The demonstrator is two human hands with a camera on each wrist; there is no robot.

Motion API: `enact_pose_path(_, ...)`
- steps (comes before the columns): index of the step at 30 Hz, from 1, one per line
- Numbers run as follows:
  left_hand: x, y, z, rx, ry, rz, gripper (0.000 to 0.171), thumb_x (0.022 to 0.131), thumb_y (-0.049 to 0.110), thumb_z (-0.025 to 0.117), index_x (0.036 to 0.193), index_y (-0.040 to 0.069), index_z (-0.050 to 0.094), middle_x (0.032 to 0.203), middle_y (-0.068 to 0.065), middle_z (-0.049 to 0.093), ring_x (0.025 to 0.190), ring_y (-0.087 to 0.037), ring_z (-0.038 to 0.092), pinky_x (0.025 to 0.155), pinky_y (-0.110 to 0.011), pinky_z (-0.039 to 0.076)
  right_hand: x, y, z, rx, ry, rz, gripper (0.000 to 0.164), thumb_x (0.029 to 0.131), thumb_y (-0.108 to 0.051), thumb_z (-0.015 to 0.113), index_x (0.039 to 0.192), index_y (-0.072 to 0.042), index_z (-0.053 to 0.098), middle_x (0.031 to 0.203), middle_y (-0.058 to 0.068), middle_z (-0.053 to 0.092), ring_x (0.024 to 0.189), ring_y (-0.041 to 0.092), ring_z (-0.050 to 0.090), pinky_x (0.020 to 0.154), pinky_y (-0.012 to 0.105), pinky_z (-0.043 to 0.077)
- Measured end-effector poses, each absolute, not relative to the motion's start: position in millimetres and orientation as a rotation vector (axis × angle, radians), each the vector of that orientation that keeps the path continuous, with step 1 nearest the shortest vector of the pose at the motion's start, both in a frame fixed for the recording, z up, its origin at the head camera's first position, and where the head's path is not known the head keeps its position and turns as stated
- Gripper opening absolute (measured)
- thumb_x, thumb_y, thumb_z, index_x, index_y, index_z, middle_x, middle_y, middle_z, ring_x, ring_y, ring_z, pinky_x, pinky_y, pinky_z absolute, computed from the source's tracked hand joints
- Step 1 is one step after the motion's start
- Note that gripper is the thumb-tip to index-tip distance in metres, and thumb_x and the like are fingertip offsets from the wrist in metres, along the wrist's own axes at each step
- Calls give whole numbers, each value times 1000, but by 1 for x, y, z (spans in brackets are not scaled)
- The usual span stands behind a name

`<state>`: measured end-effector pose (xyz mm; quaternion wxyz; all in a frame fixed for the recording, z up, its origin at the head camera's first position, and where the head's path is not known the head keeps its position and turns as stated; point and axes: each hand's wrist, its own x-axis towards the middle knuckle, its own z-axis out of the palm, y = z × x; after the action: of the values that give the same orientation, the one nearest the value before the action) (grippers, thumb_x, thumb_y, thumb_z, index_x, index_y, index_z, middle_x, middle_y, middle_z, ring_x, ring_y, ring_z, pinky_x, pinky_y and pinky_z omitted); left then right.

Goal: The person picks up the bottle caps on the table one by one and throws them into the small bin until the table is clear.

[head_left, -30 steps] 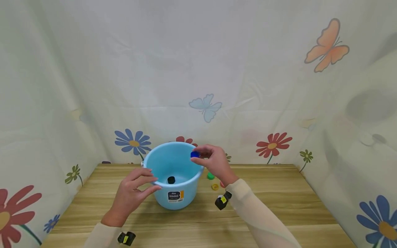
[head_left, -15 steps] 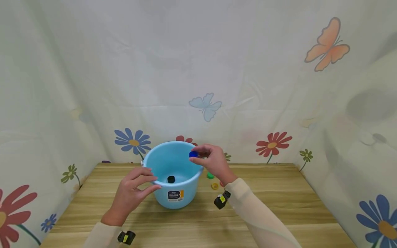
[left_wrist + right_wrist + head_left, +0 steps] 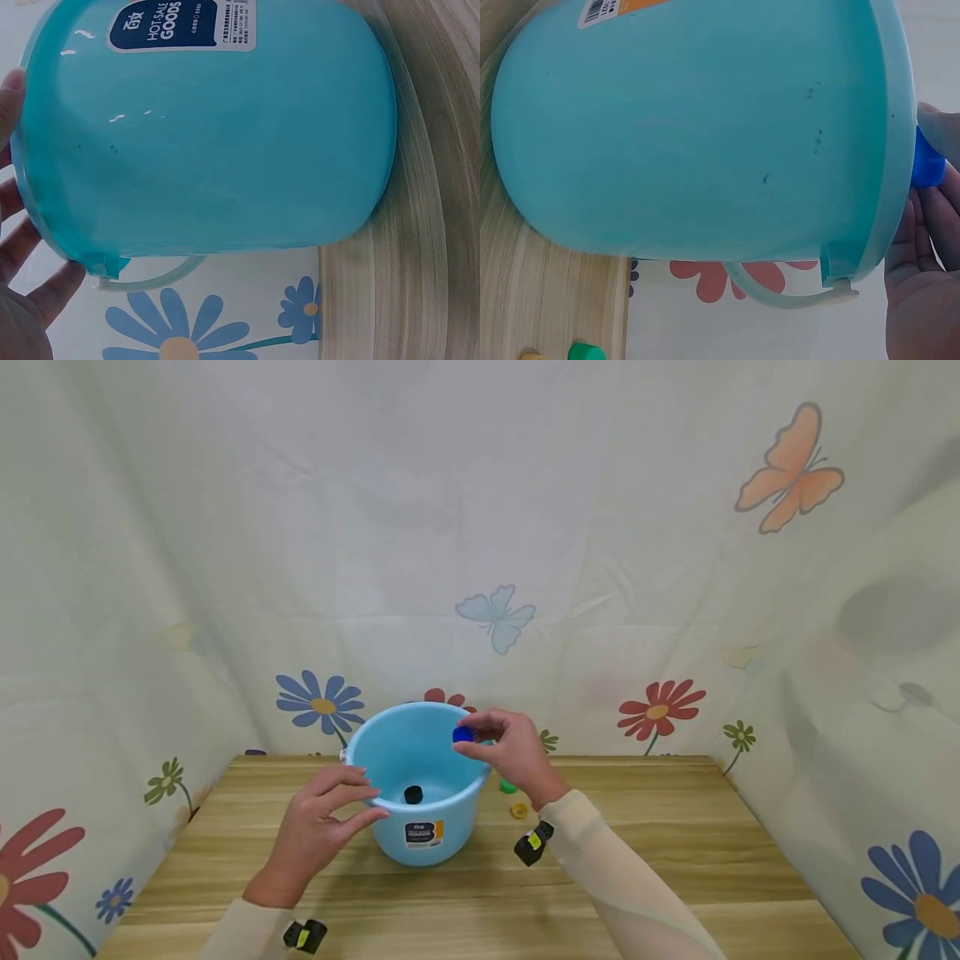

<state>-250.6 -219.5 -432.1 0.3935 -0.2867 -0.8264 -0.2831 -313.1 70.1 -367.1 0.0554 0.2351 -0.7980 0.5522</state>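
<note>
A light blue bucket (image 3: 423,852) stands upright on the wooden table. My left hand (image 3: 315,827) holds its near left rim; in the left wrist view the thumb (image 3: 10,94) and fingertips meet the rim edge. My right hand (image 3: 517,752) pinches a blue bottle cap (image 3: 462,735) between thumb and fingers, just above the right side of the bucket's mouth. In the right wrist view the blue cap (image 3: 928,160) shows past the rim, partly hidden by it. Inside the bucket, a black bottle cap (image 3: 413,795) lies on the bottom.
Right of the bucket, a green cap (image 3: 507,786) and a yellow cap (image 3: 519,811) lie on the table (image 3: 675,843). The bucket's pale handle (image 3: 780,300) hangs down on the far side. A flower-printed curtain (image 3: 480,527) encloses the table at the back and sides.
The right hand has shifted slightly left with the blue cap, further over the bucket's mouth. A red cap glimpsed beside the right wrist earlier is now hidden. My left hand stays put.
</note>
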Motion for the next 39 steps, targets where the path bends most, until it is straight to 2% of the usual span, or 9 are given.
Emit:
enact_pose_path(2,-250,-220,-432,-725,-2100,-714,37,57,28,89,91,21,74,99,6,66,104,-14,59,102,-5,32,-312,69,-365,712,-2424,1676,37,79,-23,76,112,-8,66,108,8,68,93,21,65,81,29,58)
enact_pose_path(8,-250,-220,-433,-715,-2114,-712,38,58,29,88,92,23,74,100,7,66,104,-14,58,102,-5,32,-329,68,-382,695,-2411,1682,40,75,-35,78,110,-17,68,107,-1,68,95,18,65,82,30,57)
enact_pose_path(11,-250,-221,-434,-716,-2114,-714,38,57,28,89,92,23,74,101,6,66,104,-13,58,102,-5,31,-330,69,-384,685,-2398,1686,50,72,-44,78,114,-22,66,114,-3,66,105,21,63,88,35,56)
enact_pose_path(16,-251,-221,-435,-728,-2098,-718,40,55,24,90,92,23,74,100,6,66,104,-14,58,102,-5,32,-328,70,-386,678,-2377,1687,63,70,-53,78,124,-27,59,127,0,60,119,28,55,94,42,52)
enact_pose_path(25,-251,-220,-434,-722,-2099,-727,40,55,24,90,92,24,74,100,6,66,104,-14,58,102,-5,32,-326,76,-387,669,-2380,1724,61,72,-50,77,126,-29,58,128,-5,59,117,19,55,92,40,53)
enact_pose_path(32,-251,-221,-435,-730,-2086,-728,40,55,24,90,92,24,74,99,5,66,104,-14,58,102,-5,32,-328,83,-388,754,-2285,1780,53,74,-43,78,122,-30,60,128,0,59,117,25,55,90,37,54)
enact_pose_path(35,-252,-221,-435,-736,-2074,-721,39,56,25,90,91,23,74,98,5,66,103,-14,58,102,-6,33,-329,88,-390,723,-2268,1767,52,72,-45,79,119,-31,61,125,-5,61,116,25,55,91,36,53)
enact_pose_path(39,-252,-221,-435,-740,-2066,-713,38,56,26,89,91,23,74,98,6,66,103,-14,58,102,-6,33,-329,96,-393,669,-2275,1709,53,71,-48,79,118,-31,62,121,-13,61,113,18,56,95,37,52)
